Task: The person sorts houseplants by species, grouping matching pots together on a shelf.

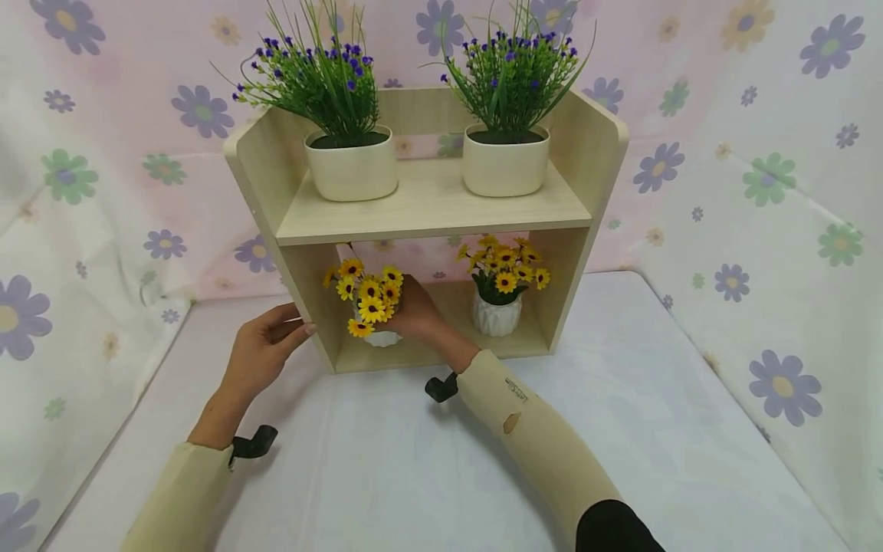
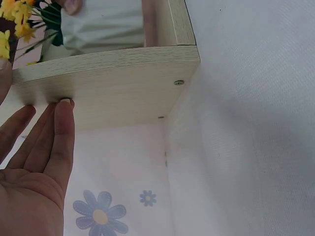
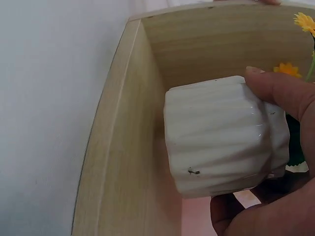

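Note:
A small white ridged pot [image 3: 216, 135] of yellow daisy-like flowers [image 1: 372, 299] is in my right hand [image 1: 414, 310], in the left part of the wooden shelf's lower compartment. Thumb and fingers curl round the pot near its rim, and in the right wrist view it lies across the compartment, close to the bottom board. My left hand [image 1: 262, 345] holds the front edge of the shelf's left side panel [image 2: 108, 88]. Its fingertips press the outer face and its thumb reaches the edge. A similar flower pot [image 1: 497, 314] stands at the right of the lower compartment.
Two cream oval planters [image 1: 352, 165] with purple flowers and tall grass stand on the upper board [image 1: 434, 203]. The shelf rests on a table with a white cloth [image 1: 386, 460]. A flower-patterned curtain [image 1: 724, 192] hangs behind and at both sides.

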Motion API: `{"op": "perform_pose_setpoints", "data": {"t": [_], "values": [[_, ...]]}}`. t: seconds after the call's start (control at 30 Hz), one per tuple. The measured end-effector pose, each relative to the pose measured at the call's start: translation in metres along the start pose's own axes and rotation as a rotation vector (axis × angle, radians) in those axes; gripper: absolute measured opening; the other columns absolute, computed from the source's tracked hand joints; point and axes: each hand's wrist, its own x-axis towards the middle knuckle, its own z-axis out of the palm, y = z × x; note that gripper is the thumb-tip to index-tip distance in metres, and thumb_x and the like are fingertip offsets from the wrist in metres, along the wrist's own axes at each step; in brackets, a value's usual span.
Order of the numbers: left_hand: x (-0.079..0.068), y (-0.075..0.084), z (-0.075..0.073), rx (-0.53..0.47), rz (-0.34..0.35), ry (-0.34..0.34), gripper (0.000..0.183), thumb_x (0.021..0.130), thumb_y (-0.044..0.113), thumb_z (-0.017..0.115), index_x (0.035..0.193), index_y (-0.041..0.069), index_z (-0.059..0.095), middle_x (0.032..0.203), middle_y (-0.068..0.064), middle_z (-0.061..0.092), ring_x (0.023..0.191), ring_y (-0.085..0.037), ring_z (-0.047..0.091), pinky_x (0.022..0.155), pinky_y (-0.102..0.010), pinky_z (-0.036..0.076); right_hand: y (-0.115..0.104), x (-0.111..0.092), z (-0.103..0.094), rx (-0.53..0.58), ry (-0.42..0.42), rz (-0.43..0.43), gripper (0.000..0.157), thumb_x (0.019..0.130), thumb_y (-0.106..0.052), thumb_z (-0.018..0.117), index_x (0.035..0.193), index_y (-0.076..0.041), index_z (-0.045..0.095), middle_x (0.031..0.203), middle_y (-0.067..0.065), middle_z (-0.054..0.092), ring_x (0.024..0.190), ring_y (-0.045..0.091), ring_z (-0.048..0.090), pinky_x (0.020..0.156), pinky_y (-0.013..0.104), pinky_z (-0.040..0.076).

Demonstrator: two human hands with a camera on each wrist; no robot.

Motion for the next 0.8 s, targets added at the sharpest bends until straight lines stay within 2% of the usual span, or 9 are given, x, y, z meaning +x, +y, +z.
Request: {"op": "perform_pose_setpoints", "data": {"t": [0.07, 0.23, 0.37, 0.5, 0.67, 0.8], "values": [[0.000, 0.002, 0.000, -0.007, -0.006, 0.006, 0.044, 0.094, 0.015, 0.070, 0.135, 0.001, 0.060, 0.130, -0.022, 0.063, 0.104, 0.002, 0.065, 0.080, -0.009, 0.051, -0.007, -0.001, -0.002, 0.035, -0.008, 0.018, 0.091, 0.072, -0.017, 0.091, 0.145, -0.017, 0.037, 0.137, -0.002, 0.048, 0.124, 0.011, 0.049, 0.110, 0.024, 0.040], [0.001, 0.002, 0.001, -0.026, 0.015, 0.004, 0.041, 0.095, 0.013, 0.069, 0.133, 0.000, 0.061, 0.128, -0.019, 0.065, 0.104, 0.002, 0.064, 0.082, -0.011, 0.053, -0.021, -0.004, -0.006, 0.122, -0.024, 0.061, 0.085, 0.073, -0.006, 0.088, 0.143, -0.010, 0.040, 0.134, 0.004, 0.051, 0.121, 0.013, 0.050, 0.107, 0.024, 0.041], [0.001, 0.003, 0.001, -0.040, 0.031, -0.005, 0.040, 0.095, 0.011, 0.068, 0.133, -0.001, 0.061, 0.128, -0.020, 0.064, 0.105, 0.002, 0.064, 0.083, -0.012, 0.053, -0.009, -0.001, -0.004, 0.200, -0.028, 0.063, 0.085, 0.073, -0.002, 0.086, 0.143, -0.010, 0.039, 0.134, 0.004, 0.050, 0.119, 0.011, 0.051, 0.107, 0.024, 0.042], [0.002, 0.000, 0.001, -0.054, 0.027, -0.003, 0.040, 0.095, 0.011, 0.069, 0.132, -0.001, 0.061, 0.127, -0.019, 0.065, 0.105, 0.004, 0.064, 0.083, -0.012, 0.053, -0.007, 0.000, -0.005, 0.254, -0.044, 0.064, 0.084, 0.074, -0.001, 0.085, 0.143, -0.010, 0.038, 0.135, 0.004, 0.050, 0.120, 0.011, 0.051, 0.107, 0.024, 0.042], [0.003, -0.004, 0.002, -0.058, 0.008, 0.006, 0.041, 0.095, 0.012, 0.069, 0.133, 0.000, 0.061, 0.128, -0.020, 0.065, 0.104, 0.004, 0.064, 0.082, -0.012, 0.053, -0.007, -0.004, -0.003, 0.167, -0.029, 0.039, 0.077, 0.076, -0.006, 0.086, 0.140, -0.009, 0.042, 0.131, 0.003, 0.053, 0.118, 0.014, 0.052, 0.105, 0.023, 0.044], [0.000, -0.002, 0.002, -0.034, -0.012, 0.010, 0.043, 0.094, 0.014, 0.070, 0.134, 0.001, 0.061, 0.129, -0.020, 0.064, 0.103, 0.006, 0.063, 0.081, -0.010, 0.052, 0.007, -0.005, 0.006, 0.126, 0.029, 0.035, 0.076, 0.076, -0.010, 0.087, 0.138, -0.014, 0.044, 0.131, 0.000, 0.053, 0.121, 0.013, 0.052, 0.108, 0.026, 0.042]]}}
